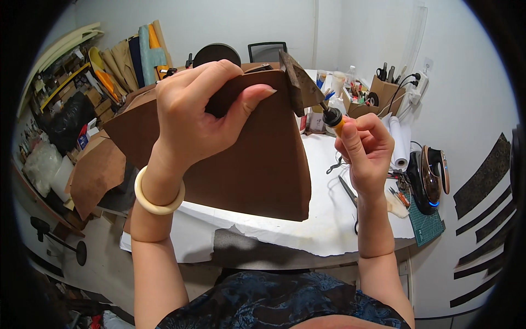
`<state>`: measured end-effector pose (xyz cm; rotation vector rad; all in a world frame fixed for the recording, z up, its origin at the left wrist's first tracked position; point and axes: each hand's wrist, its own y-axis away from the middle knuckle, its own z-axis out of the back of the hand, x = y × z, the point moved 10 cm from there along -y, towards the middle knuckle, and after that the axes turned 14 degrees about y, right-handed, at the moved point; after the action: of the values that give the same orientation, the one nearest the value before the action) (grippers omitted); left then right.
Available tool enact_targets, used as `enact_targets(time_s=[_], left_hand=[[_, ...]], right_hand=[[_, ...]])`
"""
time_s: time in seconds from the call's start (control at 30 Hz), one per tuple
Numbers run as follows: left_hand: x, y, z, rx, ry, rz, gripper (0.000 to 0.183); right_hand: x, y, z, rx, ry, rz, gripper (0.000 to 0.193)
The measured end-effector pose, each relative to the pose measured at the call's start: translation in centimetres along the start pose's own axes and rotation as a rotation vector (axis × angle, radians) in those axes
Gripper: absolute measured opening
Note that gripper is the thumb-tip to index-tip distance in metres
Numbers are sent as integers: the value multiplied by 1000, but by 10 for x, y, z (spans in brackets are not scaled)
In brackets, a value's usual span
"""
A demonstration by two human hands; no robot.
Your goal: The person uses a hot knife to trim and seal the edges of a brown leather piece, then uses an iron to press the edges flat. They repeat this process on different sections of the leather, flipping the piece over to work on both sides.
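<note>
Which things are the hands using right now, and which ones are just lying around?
Being used:
the brown sheet, gripped by the left hand
the yellow-handled tool, held in the right hand

Seemingly just lying around:
the scissors
the green mat
the white rolls
the black-and-bronze appliance

Walls, white; floor, pale, at left; shelving, crowded, far left; chair, black, mesh-backed, beyond white-covered surface; power strip, white, at right.
</note>
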<state>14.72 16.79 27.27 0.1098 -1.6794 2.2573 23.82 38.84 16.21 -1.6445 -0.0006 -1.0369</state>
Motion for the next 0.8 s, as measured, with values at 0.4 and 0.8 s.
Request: enact_targets(time_s=[0.4,0.8], left_hand=[[-1,0,0,19,48,44,35],[21,6,2,-20,78,174,33]], right_hand=[[17,11,23,-189,127,157,19],[7,13,14,-129,86,46,16]])
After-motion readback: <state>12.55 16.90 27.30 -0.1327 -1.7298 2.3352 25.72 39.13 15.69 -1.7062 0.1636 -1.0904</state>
